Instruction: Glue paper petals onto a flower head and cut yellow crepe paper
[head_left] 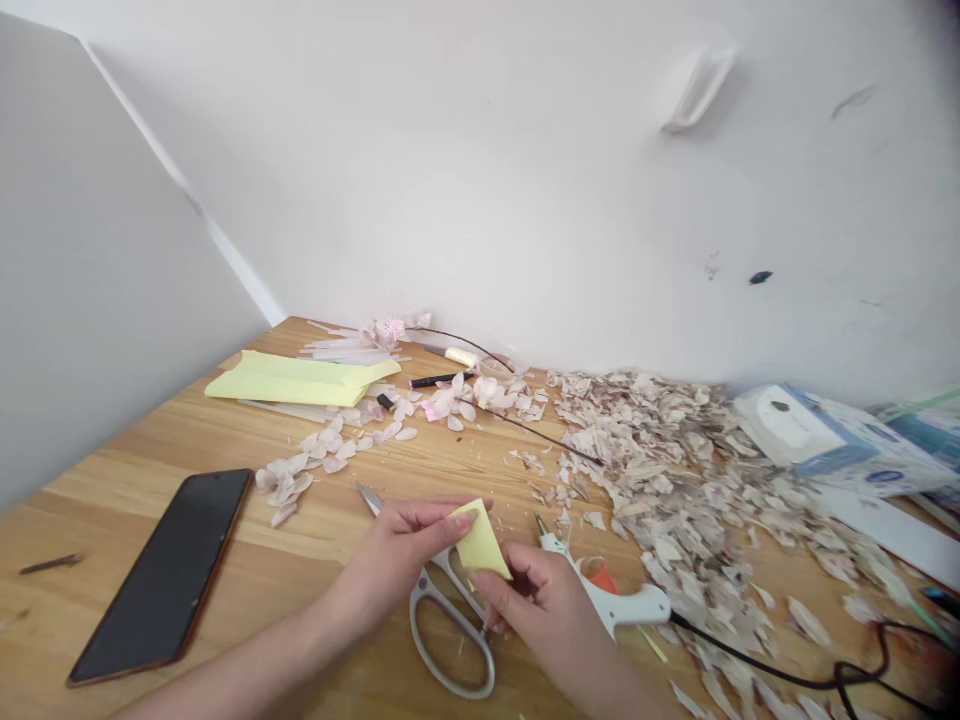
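Observation:
Both my hands pinch a small piece of pale yellow paper (480, 543) above the wooden table (247, 560). My left hand (409, 550) grips its upper left edge with thumb and forefinger. My right hand (536, 600) holds its lower edge with curled fingers. Directly under the hands lie white-handled scissors (442, 625), blades pointing to the far left. A white hot glue gun (615, 600) lies just right of my right hand, its black cord trailing off to the right.
A black phone (169, 575) lies face up at the left. Folded yellow paper sheets (296, 380), glue sticks, a black pen (439, 380) and pink petals (330, 445) sit farther back. A heap of pale scraps (675, 470) covers the right side, beside a tissue box (832, 435).

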